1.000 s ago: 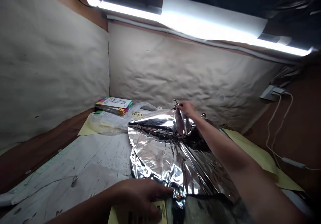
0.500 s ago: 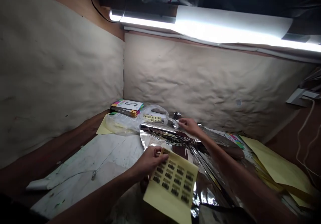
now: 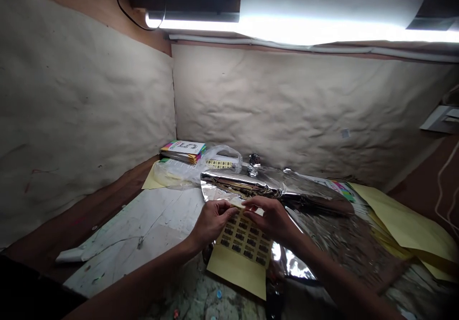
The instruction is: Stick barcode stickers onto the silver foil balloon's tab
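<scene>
A yellow sheet of barcode stickers [image 3: 238, 270] hangs tilted in front of me, its printed labels in rows over a blank lower part. My left hand [image 3: 215, 219] pinches its top edge between thumb and fingers. Right beside it, my right hand [image 3: 267, 217] has thumb and fingertips close together at the sheet's upper edge; whether a label is between them I cannot make out. Behind both hands lies crinkled silver foil film [image 3: 240, 184], folded over itself. A small crumpled foil ball [image 3: 254, 161] sits at its far edge.
Far left, a stack of colourful cards [image 3: 184, 149] stands by a clear plastic bag [image 3: 175, 174] and another label sheet [image 3: 220, 164]. Yellow paper sheets [image 3: 405, 219] lie on the right. A tube light [image 3: 201, 25] runs above the papered wall [image 3: 304, 105]. String [image 3: 118, 248] lies across the white tabletop.
My right hand has come back from the foil ball to the top edge of the sticker sheet, next to my left hand. The foil film has shifted and the sheet is slightly lower.
</scene>
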A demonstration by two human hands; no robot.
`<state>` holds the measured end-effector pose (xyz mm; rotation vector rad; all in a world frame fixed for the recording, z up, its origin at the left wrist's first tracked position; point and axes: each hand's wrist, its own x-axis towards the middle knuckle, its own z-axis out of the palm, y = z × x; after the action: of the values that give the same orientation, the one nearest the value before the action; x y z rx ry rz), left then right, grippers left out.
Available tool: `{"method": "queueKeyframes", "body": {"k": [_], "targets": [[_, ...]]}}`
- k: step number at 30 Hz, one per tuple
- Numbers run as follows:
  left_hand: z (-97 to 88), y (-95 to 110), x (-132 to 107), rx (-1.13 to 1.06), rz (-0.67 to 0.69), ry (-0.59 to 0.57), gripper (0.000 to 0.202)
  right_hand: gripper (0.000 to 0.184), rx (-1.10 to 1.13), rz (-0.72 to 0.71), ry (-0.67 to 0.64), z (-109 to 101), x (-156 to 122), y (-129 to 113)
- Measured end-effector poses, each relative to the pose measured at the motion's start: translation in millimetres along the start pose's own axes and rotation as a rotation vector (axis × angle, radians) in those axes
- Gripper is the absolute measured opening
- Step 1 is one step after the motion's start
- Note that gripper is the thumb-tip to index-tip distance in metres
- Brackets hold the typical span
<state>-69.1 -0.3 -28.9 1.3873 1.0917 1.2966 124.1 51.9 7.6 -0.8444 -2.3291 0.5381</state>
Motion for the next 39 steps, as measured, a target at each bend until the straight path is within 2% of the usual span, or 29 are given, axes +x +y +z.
{"method": "queueKeyframes", "body": {"k": [7, 14, 18, 22, 25, 31, 36, 39], "targets": [[2.2, 2.0, -2.7, 0.086, 0.025, 0.067, 0.033, 0.008, -0.284, -0.113, 0.209, 14.9, -9.1, -10.7], [1.3, -1.8, -2.0, 0.029, -0.005, 0.079, 0.039, 0.011, -0.345, -0.219, 0.283, 18.8, -7.5, -16.4], [1.2, -5.8, -1.4, 0.016, 0.006, 0.077, 0.042, 0.007, -0.254, -0.125, 0.279, 22.8, -7.6, -12.2], [2.7, -2.0, -2.7, 0.003, 0.029, 0.046, 0.036, 0.014, -0.183, -0.033, 0.224, 24.8, -8.2, -8.2], [4.0, 2.1, -4.3, 0.026, 0.043, 0.01, 0.033, 0.011, -0.232, -0.069, 0.26, 25.2, -9.1, -7.6], [4.0, 1.7, -3.8, 0.117, 0.042, 0.054, 0.035, 0.009, -0.269, -0.166, 0.341, 25.8, -10.9, -10.5], [5.1, 1.7, -5.6, 0.174, 0.069, 0.064, 0.031, 0.01, -0.097, 0.01, 0.283, 25.0, -9.3, -10.3], [6.3, 4.2, -7.1, 0.207, 0.099, 0.066, 0.026, 0.009, -0.041, 0.027, 0.253, 23.5, -8.9, -11.3]]}}
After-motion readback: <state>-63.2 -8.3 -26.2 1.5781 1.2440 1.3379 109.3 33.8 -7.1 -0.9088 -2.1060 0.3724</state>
